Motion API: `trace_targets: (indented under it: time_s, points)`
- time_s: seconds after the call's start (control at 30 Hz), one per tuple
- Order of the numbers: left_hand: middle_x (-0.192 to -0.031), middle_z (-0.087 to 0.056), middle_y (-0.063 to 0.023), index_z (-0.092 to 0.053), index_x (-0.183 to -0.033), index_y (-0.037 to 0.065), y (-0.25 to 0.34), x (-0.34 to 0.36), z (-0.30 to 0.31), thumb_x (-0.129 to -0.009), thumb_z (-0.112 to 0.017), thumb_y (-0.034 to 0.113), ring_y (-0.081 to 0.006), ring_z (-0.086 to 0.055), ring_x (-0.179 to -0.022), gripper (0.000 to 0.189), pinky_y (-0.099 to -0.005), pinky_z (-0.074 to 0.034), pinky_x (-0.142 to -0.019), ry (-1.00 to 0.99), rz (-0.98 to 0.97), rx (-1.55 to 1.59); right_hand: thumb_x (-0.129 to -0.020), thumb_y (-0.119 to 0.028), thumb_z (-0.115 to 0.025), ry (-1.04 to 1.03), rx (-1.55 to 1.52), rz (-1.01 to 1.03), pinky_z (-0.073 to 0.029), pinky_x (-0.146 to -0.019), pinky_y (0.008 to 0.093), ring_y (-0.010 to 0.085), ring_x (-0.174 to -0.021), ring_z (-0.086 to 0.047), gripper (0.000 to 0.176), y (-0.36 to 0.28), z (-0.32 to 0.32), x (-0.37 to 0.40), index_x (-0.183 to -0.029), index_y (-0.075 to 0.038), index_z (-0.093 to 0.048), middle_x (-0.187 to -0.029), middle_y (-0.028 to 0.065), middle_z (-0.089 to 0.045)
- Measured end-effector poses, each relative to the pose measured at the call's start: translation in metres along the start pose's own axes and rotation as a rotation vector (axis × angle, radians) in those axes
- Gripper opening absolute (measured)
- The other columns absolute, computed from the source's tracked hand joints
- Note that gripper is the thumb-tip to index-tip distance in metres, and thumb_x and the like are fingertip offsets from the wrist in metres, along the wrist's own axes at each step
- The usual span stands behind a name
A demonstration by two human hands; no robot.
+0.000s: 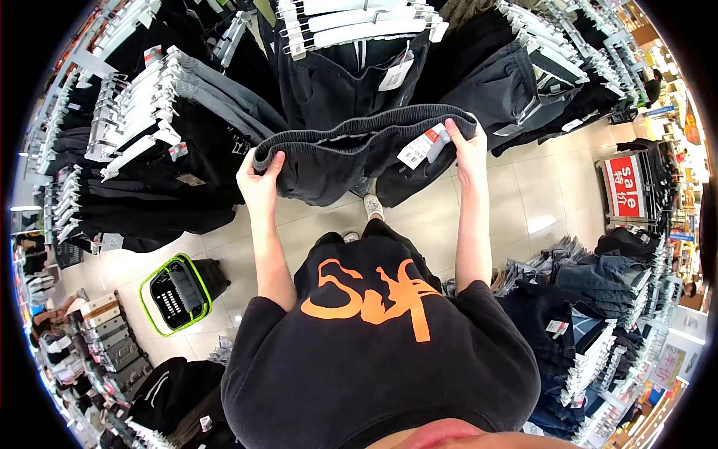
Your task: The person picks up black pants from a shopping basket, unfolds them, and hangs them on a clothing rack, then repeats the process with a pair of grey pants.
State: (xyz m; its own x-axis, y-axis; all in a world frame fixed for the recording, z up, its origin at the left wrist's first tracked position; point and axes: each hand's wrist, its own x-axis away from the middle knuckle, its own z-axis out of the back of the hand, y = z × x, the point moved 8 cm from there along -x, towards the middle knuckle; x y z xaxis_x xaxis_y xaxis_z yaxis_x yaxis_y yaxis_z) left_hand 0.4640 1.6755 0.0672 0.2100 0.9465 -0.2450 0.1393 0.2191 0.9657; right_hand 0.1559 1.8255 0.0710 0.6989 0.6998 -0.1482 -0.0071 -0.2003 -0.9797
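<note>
A pair of black trousers (pixel 321 170) with an elastic waistband is stretched wide between my two hands. My left hand (pixel 260 179) grips one end of the waistband, thumb on the near side. At the other end, my right hand (pixel 467 142) pinches the waistband, its thumb beside a white and red price tag (pixel 413 153) and a grey security tag (pixel 437 147). The fingers behind the cloth are hidden. Just beyond the waistband, more dark trousers (pixel 329 82) hang from white clip hangers (pixel 366 34).
Racks of dark trousers (pixel 202 90) on white hangers stand left and right. A black shopping basket (pixel 176 295) with a green rim is on the tiled floor (pixel 299 224) at left. Folded jeans (pixel 591 277) lie at right, below a red sale sign (pixel 624 185).
</note>
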Motion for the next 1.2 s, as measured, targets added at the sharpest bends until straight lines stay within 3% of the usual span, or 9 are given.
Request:
trace_targets:
  time_s: [0.57, 0.73, 0.93, 1.1, 1.2]
  points:
    - [-0.083, -0.056, -0.0062, -0.052, -0.088, -0.002, -0.02, -0.049, -0.059, -0.065, -0.057, -0.006, -0.0109, -0.052, -0.075, 0.024, -0.0209, -0.039, -0.072, 0.177, 0.047, 0.281, -0.065, 0.002, -0.06, -0.149, -0.241, -0.136, -0.042, -0.064, 0.0213, 0.0098, -0.069, -0.052, 0.024, 0.012, 0.01, -0.1, -0.086, 0.001, -0.049, -0.077, 0.0055, -0.055]
    - [-0.079, -0.056, -0.0033, -0.053, -0.084, 0.0, -0.025, -0.043, -0.071, -0.064, -0.061, -0.004, -0.0079, -0.051, -0.071, 0.023, -0.018, -0.038, -0.069, 0.228, 0.042, 0.259, -0.065, 0.004, -0.058, -0.2, -0.218, -0.101, -0.042, -0.069, 0.0234, 0.0121, -0.074, -0.053, 0.03, 0.022, 0.02, -0.115, -0.092, 0.0, -0.047, -0.084, 0.0062, -0.054]
    - [-0.076, -0.055, -0.0018, -0.053, -0.083, -0.001, -0.043, -0.026, -0.073, -0.068, -0.061, 0.005, -0.0065, -0.049, -0.068, 0.018, -0.0178, -0.038, -0.066, 0.253, 0.085, 0.063, -0.063, 0.003, -0.061, -0.256, -0.168, -0.195, -0.041, -0.066, 0.0204, 0.0086, -0.07, -0.051, 0.03, 0.05, 0.024, -0.123, -0.089, 0.0, -0.047, -0.078, 0.0033, -0.054]
    - [-0.068, -0.054, -0.0026, -0.051, -0.078, -0.003, -0.053, -0.024, -0.074, -0.073, -0.057, 0.019, -0.0066, -0.046, -0.062, 0.024, -0.0188, -0.038, -0.06, 0.3, 0.062, -0.196, -0.064, 0.0, -0.062, -0.232, -0.07, -0.172, -0.04, -0.063, 0.019, 0.0073, -0.067, -0.051, 0.02, 0.051, 0.025, -0.131, -0.08, -0.001, -0.052, -0.072, 0.0017, -0.055]
    - [-0.067, -0.055, -0.0034, -0.051, -0.08, -0.003, -0.047, -0.034, -0.07, -0.074, -0.056, 0.019, -0.0068, -0.046, -0.061, 0.023, -0.0191, -0.038, -0.06, 0.34, 0.042, -0.331, -0.065, 0.0, -0.061, -0.227, 0.047, -0.082, -0.039, -0.061, 0.0182, 0.0057, -0.064, -0.049, 0.016, 0.048, 0.026, -0.145, -0.078, -0.001, -0.052, -0.069, 0.0006, -0.054]
